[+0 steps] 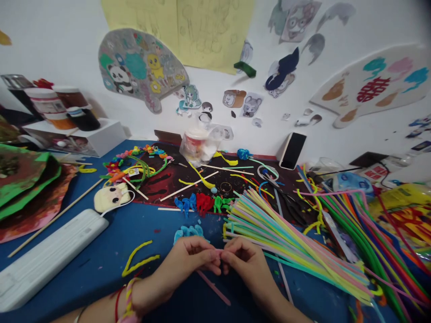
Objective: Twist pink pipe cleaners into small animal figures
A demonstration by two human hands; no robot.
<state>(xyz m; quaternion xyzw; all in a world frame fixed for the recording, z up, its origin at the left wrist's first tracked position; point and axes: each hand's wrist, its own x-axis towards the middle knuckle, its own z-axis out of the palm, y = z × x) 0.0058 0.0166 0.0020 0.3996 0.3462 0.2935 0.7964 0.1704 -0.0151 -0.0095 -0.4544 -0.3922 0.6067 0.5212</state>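
Note:
My left hand and my right hand meet at their fingertips above the front of the blue table. Both pinch a pink pipe cleaner, a bit of which shows between the thumbs while a straight length slants down below them. Part of it is hidden by my fingers. Just behind my left hand lies a light-blue twisted pipe cleaner piece. A bent yellow pipe cleaner rests to the left of that hand. Beside my right hand spreads a large bundle of pastel pipe cleaners.
Blue, red and green curled pieces line the dark mat. A white power strip lies at left. Pliers and a bright-coloured bundle are at right. A phone leans on the wall.

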